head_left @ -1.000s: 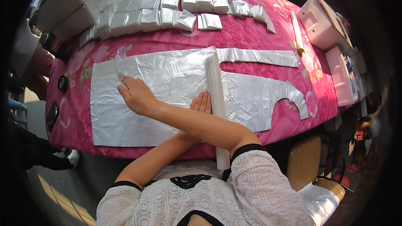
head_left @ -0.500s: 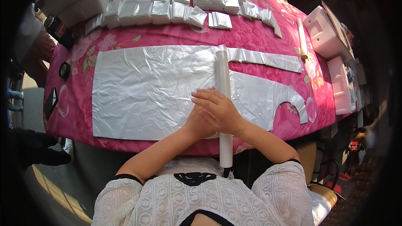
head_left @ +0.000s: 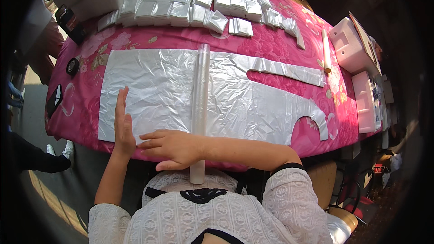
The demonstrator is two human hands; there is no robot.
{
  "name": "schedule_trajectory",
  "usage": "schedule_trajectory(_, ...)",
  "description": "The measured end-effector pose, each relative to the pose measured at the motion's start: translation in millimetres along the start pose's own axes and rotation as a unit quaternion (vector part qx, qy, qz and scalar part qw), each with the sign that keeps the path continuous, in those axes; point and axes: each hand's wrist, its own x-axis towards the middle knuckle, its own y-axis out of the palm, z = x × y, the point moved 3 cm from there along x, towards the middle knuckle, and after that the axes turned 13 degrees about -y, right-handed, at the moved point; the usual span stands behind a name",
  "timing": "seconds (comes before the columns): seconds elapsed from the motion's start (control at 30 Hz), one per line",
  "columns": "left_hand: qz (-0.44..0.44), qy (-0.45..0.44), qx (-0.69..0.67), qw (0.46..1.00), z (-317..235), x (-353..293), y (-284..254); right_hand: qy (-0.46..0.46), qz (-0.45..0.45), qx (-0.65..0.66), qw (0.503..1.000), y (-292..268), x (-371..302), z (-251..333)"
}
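A thin white plastic sheet (head_left: pixel 149 95) shaped like a disposable apron lies flat and creased, with strap-like strips and curved cut-outs at its right end. Across it, from far to near, rests a long pale tube (head_left: pixel 200 90) that looks wrapped in clear film. Its near end juts past the table edge toward my body. My left hand (head_left: pixel 123 124) is raised at the sheet's near left, fingers straight up, holding nothing. My right hand (head_left: pixel 174 148) hovers beside it near the front edge, palm down and fingers apart. The right forearm crosses above the tube.
Several stacks of folded white plastic packets (head_left: pixel 169 9) line the far side of the pink flowered tablecloth (head_left: pixel 135 40). A roll of black tape (head_left: pixel 72 66), a dark bottle (head_left: pixel 68 22) and a black object (head_left: pixel 54 100) sit left. Another tube (head_left: pixel 326 52) and foam boxes (head_left: pixel 352 47) stand right.
The tube has shifted left along the sheet, and the strip end behind it lies flatter. My hands, pressed together over the tube before, have come apart and moved left and nearer.
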Motion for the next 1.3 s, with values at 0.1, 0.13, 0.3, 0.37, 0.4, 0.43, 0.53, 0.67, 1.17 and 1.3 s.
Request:
schedule_trajectory(0.1, -0.057, -0.061, -0.028, 0.996, 31, -19, -42, -0.133, -0.049, 0.082, 0.987, 8, 50, 28)
schedule_trajectory(0.13, -0.066, -0.077, -0.033, 0.994, 39, -27, -50, -0.14, -0.082, 0.094, 0.982, 0, 53, 28)
schedule_trajectory(0.3, -0.074, -0.113, -0.061, 0.989, 60, -66, -67, 0.071, -0.065, -0.178, 0.979, -55, -6, -36)
schedule_trajectory(0.37, -0.066, -0.119, -0.063, 0.989, 61, -75, -67, 0.121, 0.027, -0.249, 0.961, -55, -20, -59)
schedule_trajectory(0.4, -0.057, -0.117, -0.064, 0.989, 62, -76, -65, 0.136, 0.075, -0.266, 0.951, -52, -22, -69)
schedule_trajectory(0.43, -0.051, -0.118, -0.064, 0.99, 62, -79, -64, 0.125, 0.116, -0.268, 0.948, -47, -20, -80)
schedule_trajectory(0.53, -0.047, -0.13, -0.04, 0.99, 62, -87, -65, 0.051, 0.124, -0.253, 0.958, -40, 21, -109)
schedule_trajectory(0.67, -0.053, -0.165, 0.032, 0.984, 56, -93, -74, -0.005, 0.075, -0.284, 0.956, -6, 101, -152)
schedule_trajectory(1.17, 0.043, -0.358, -0.297, 0.884, 62, -90, -62, 0.27, -0.574, 0.279, 0.721, 8, 134, -168)
schedule_trajectory(1.3, 0.227, -0.296, -0.591, 0.715, 20, -80, -33, 0.132, -0.498, 0.582, 0.629, -34, 121, -119)
